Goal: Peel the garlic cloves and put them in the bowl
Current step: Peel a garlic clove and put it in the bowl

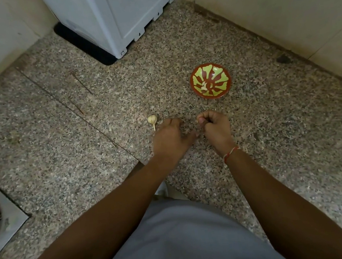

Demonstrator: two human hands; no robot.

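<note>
A red bowl (210, 80) with a green pattern stands on the speckled floor, and a few peeled garlic cloves (204, 86) lie inside it. A small garlic bulb (152, 119) with its stalk lies on the floor just left of my left hand (170, 139). That hand hovers low with its fingers bent loosely downward and its thumb reaching toward the right hand; nothing shows in it. My right hand (216, 127) is curled below the bowl, pinching a pale garlic clove (198, 121) that peeks out by the thumb.
A white appliance (116, 15) on a black mat stands at the back. Walls close in the far right and left sides. A metal drain fitting (0, 223) is set into the floor at the left edge. My grey-clad lap fills the bottom.
</note>
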